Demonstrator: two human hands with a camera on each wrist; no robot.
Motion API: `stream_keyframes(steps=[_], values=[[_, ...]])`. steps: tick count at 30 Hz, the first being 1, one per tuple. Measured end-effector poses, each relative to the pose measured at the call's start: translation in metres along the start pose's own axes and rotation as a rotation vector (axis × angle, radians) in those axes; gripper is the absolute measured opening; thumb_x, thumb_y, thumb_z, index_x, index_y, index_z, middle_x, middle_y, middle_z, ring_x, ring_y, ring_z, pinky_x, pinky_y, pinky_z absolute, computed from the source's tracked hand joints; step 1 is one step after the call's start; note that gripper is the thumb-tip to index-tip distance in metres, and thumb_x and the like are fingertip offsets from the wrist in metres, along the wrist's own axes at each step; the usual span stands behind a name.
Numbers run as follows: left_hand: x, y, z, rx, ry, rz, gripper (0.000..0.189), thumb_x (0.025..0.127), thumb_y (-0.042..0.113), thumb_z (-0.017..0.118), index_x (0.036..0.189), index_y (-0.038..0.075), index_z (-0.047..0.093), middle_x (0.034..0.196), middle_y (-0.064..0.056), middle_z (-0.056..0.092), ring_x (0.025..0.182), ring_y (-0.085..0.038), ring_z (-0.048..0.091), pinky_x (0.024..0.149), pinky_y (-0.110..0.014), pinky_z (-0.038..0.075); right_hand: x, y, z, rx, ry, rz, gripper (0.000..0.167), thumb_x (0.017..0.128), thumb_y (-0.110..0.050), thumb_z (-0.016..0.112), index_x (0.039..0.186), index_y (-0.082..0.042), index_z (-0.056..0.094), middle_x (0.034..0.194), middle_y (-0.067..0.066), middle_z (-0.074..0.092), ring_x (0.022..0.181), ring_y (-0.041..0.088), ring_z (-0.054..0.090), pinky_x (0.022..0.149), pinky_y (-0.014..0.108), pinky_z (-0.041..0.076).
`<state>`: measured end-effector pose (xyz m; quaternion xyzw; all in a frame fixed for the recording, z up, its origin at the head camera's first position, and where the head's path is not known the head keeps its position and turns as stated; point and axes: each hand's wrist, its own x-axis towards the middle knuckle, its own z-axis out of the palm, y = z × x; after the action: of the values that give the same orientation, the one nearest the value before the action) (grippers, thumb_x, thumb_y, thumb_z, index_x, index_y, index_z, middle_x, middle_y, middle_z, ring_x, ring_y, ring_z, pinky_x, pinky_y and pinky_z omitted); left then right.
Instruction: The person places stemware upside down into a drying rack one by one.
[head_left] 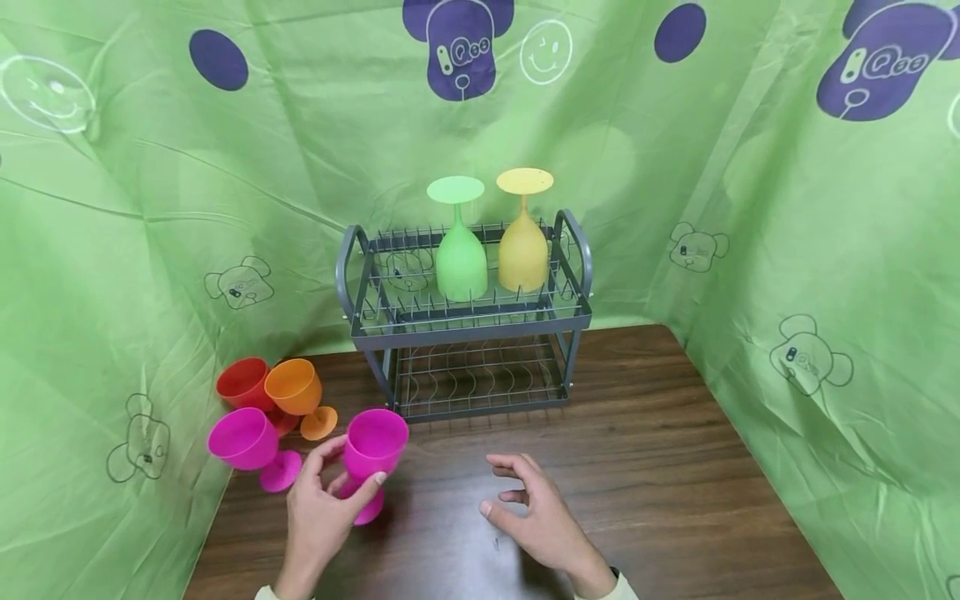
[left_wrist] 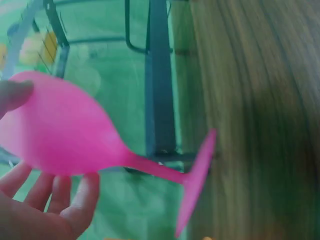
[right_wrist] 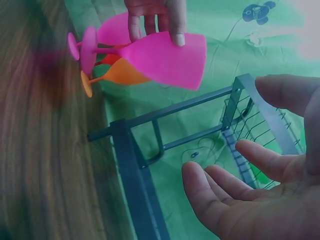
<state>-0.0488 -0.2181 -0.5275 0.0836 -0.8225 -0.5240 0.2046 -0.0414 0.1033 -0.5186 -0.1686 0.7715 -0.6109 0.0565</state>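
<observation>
Nearest the viewer, a person's left hand (head_left: 318, 504) grips a magenta goblet (head_left: 377, 454), mouth upward, thumb on one side of the bowl and the other fingers along the opposite side. Its foot seems just off the wood-grain bench (head_left: 637, 467). Well apart to the right, the right hand (head_left: 542, 518) holds nothing; its fingers are loosely bent, with a wide gap between thumb and forefinger.

To handle the goblet well, I would keep the left fingers low on the bowl, with light, even pressure, since the thin wall may flex. The right fingers could steady the stem or foot before any turn or change of hands.

Just left of the left fingers stands a second magenta goblet (head_left: 243, 440); beyond it are an orange goblet (head_left: 292, 390) and a red goblet (head_left: 242, 383). A sideways swing that way could topple them, so lifting straight up looks safer.

Ahead of both hands, between their lines of reach, is a two-tier dark metal rack (head_left: 468, 335). Its top tier bears a green goblet (head_left: 461, 262) and a yellow goblet (head_left: 522, 254), both upside down.
</observation>
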Motion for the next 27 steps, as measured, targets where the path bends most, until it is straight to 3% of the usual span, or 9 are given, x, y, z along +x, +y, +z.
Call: stream_keyframes(steps=[4, 6, 10, 17, 27], values=[[-0.011, 0.016, 0.002, 0.183, -0.1, 0.115, 0.079, 0.063, 0.026, 0.105, 0.133, 0.024, 0.068, 0.124, 0.011, 0.069, 0.104, -0.006, 0.067, 0.086, -0.023, 0.062, 0.0, -0.004, 0.001, -0.039, -0.008, -0.073, 0.055, 0.094, -0.021, 0.08, 0.144, -0.025, 0.057, 0.147, 0.003, 0.056, 0.13, 0.02, 0.056, 0.098, 0.038, 0.061], [-0.016, 0.022, 0.005, 0.224, -0.145, 0.172, 0.081, 0.063, 0.029, 0.105, 0.134, 0.027, 0.067, 0.125, 0.014, 0.068, 0.104, -0.007, 0.066, 0.085, -0.029, 0.061, 0.0, -0.005, 0.002, -0.049, -0.008, -0.101, 0.055, 0.094, -0.021, 0.081, 0.144, -0.025, 0.058, 0.146, 0.002, 0.057, 0.129, 0.018, 0.056, 0.097, 0.038, 0.062], [-0.024, 0.03, 0.011, 0.228, -0.23, 0.277, 0.081, 0.063, 0.031, 0.105, 0.134, 0.031, 0.066, 0.125, 0.016, 0.066, 0.106, -0.006, 0.064, 0.083, -0.032, 0.062, 0.001, -0.008, 0.002, -0.071, -0.014, -0.152, 0.059, 0.092, -0.021, 0.082, 0.145, -0.024, 0.057, 0.144, -0.001, 0.058, 0.128, 0.017, 0.058, 0.095, 0.038, 0.063], [-0.03, 0.042, 0.018, 0.246, -0.365, 0.395, 0.081, 0.062, 0.029, 0.104, 0.133, 0.031, 0.065, 0.125, 0.016, 0.064, 0.1, -0.003, 0.06, 0.07, -0.022, 0.059, 0.003, -0.013, -0.001, -0.095, -0.068, -0.162, 0.066, 0.09, -0.029, 0.085, 0.149, -0.026, 0.055, 0.147, -0.006, 0.056, 0.133, 0.017, 0.057, 0.098, 0.038, 0.062], [-0.028, 0.056, 0.024, 0.32, -0.476, 0.549, 0.076, 0.064, 0.035, 0.1, 0.132, 0.021, 0.069, 0.125, 0.017, 0.064, 0.109, -0.002, 0.057, 0.079, -0.022, 0.061, 0.003, -0.016, -0.001, -0.139, -0.147, -0.159, 0.071, 0.086, -0.032, 0.089, 0.149, -0.022, 0.056, 0.149, -0.007, 0.054, 0.131, 0.027, 0.06, 0.097, 0.033, 0.062]])
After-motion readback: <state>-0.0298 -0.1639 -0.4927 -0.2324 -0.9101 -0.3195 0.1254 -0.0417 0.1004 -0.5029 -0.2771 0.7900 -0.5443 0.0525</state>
